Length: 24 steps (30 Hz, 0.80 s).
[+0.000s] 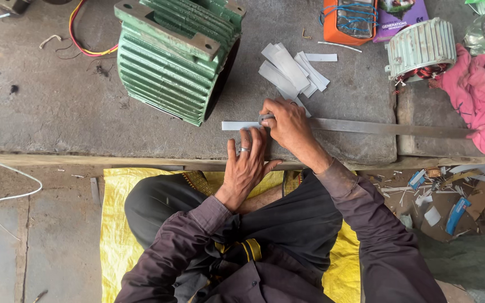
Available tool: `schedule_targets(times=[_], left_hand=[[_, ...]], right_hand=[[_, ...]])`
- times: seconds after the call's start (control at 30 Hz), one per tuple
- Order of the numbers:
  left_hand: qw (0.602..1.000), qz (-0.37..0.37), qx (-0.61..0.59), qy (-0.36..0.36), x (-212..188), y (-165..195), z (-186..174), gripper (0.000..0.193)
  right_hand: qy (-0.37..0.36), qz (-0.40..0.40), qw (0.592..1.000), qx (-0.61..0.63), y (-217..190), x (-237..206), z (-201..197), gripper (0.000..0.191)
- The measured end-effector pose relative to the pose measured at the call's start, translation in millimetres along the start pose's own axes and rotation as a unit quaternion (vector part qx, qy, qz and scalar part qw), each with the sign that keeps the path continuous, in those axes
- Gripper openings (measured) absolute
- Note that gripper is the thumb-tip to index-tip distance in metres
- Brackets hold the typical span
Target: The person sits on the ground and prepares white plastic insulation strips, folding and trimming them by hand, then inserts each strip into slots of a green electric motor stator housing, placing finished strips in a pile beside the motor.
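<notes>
On the grey concrete slab, the left hand lies flat with fingers spread, fingertips pressing a narrow white paper strip. The right hand is curled over the same strip, gripping a small grey tool against a long flat steel ruler. Both lie just in front of the ribbed green cast-metal motor housing; a loose pile of cut white strips sits beside that housing.
</notes>
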<state>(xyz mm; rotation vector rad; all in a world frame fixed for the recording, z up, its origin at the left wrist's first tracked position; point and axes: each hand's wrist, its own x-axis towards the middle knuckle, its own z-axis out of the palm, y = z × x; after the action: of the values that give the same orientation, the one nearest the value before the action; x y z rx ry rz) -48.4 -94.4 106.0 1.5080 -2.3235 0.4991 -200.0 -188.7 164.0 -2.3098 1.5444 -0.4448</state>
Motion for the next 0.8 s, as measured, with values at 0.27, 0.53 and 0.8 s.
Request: schedule_targets(times=[0.27,0.53,0.8], left_hand=[[1.0,-0.021,-0.018,0.012,-1.6,3.0,-1.5,0.091],[0.997,-0.029,-0.065,0.037,-3.3,-3.8,-5.5,0.091],[0.989,-0.006,-0.149,0.024,-3.2,-17.4,0.9,0.091]], right_hand=[[0.007,-0.012,0.995,0.097,20.9,14.3,-1.0,0.019],[0.006,-0.019,0.996,0.086,9.1,1.1,-3.0,0.017],[-0.003,-0.079,0.997,-0.018,12.8,-8.0,1.3,0.017]])
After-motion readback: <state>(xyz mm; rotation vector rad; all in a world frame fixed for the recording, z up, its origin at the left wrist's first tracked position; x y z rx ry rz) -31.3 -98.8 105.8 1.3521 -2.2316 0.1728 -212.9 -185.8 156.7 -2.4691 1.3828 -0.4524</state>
